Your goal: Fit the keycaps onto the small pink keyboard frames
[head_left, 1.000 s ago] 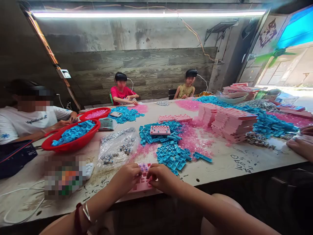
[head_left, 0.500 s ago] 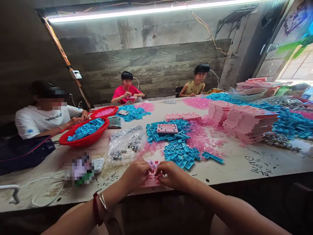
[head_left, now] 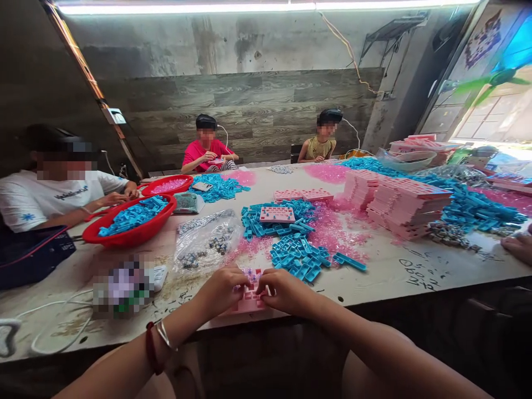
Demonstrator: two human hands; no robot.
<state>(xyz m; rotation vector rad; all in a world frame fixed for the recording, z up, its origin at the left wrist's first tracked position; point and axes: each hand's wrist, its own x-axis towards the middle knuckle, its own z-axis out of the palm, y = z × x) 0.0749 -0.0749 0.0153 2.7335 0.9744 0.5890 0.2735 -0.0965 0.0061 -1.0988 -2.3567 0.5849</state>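
A pink plastic tray (head_left: 249, 299) lies at the near edge of the table (head_left: 394, 277). My left hand (head_left: 220, 291) curls over its left side, fingers closed on it. My right hand (head_left: 285, 291) grips its right side, fingers bent and pressed on the top. Small pale pieces sit in the tray's far end between my hands. A heap of blue plastic parts (head_left: 297, 260) lies just beyond my right hand, with pink bits (head_left: 336, 233) scattered behind it. A clear bag of small grey pieces (head_left: 205, 244) rests beyond my left hand.
A red basin of blue parts (head_left: 128, 221) and a second red basin (head_left: 166, 185) stand at the left. Stacks of pink trays (head_left: 394, 202) stand at the right. Three people sit at the left and far sides. Another person's hand (head_left: 517, 246) rests at the right edge.
My hands stay closed on the pink tray at the table edge. My head has swung a little, so the view has shifted.
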